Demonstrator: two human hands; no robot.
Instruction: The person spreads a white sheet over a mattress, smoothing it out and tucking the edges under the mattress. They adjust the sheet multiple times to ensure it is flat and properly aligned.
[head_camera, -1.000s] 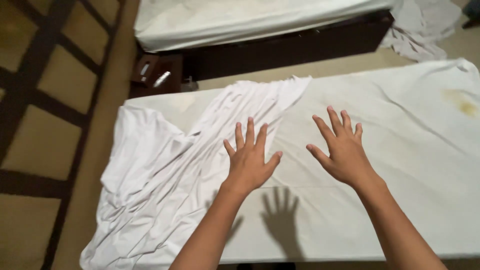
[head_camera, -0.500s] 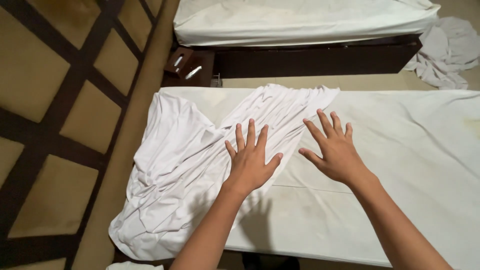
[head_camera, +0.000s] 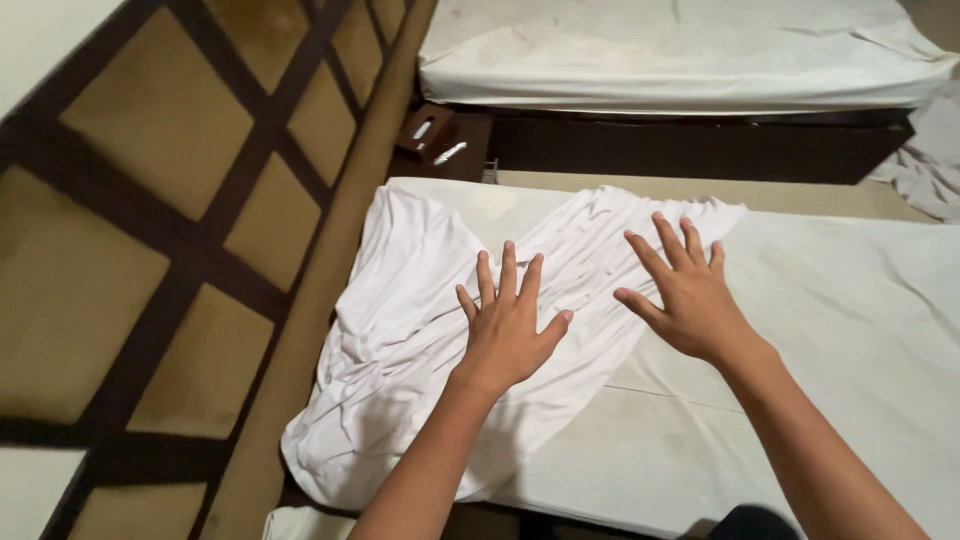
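Here, at the far left, a wall of tan padded panels (head_camera: 130, 250) crossed by dark bands is seen, running down beside the bed (head_camera: 860, 330). Next to it, a crumpled white sheet (head_camera: 400, 330) is bunched over the left end of the bed, one fold stretching diagonally up toward the middle. The left hand (head_camera: 508, 325) is laid flat on this sheet, fingers spread, nothing gripped. Just to its right, the right hand (head_camera: 690, 295) is likewise open and splayed, its fingertips on the upper edge of the fold and its palm over the smoother covered mattress. Beyond, a dark bedside stand (head_camera: 435, 140) and a second bed (head_camera: 680, 50) are visible, with loose linen (head_camera: 925, 165) on the floor at the far right.

The step in hand is judged to be the smoothing of the bunched sheet. The next move would call for the wrinkled mass at the left to be pressed or drawn outward so that it lies flat.

Compared with half a second ago, both hands have been kept open and have been shifted slightly up the fold, while the view has been turned further toward the wall.
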